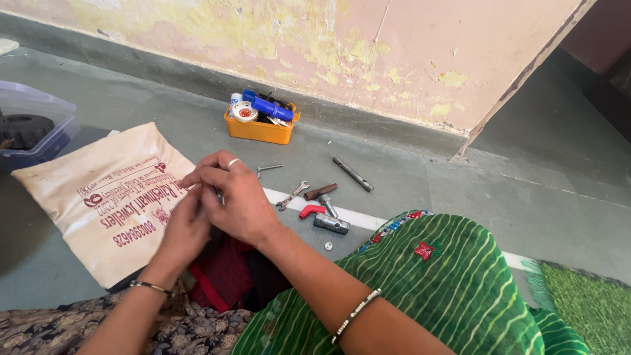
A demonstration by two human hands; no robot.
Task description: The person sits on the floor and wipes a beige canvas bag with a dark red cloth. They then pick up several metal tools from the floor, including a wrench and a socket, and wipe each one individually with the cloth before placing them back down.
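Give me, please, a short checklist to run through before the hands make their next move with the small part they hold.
1. Small metal part held between both hands: ok, pinched at the fingertips.
2. Left hand and right hand together: ok, they touch.
3. What the part is: cannot tell, mostly hidden.
4. Spanner near: ok, on the floor beside the right hand.
5. Red elbow piece and metal fitting free: ok, lying apart from the hands.
6. Orange tool box open: ok, by the wall.
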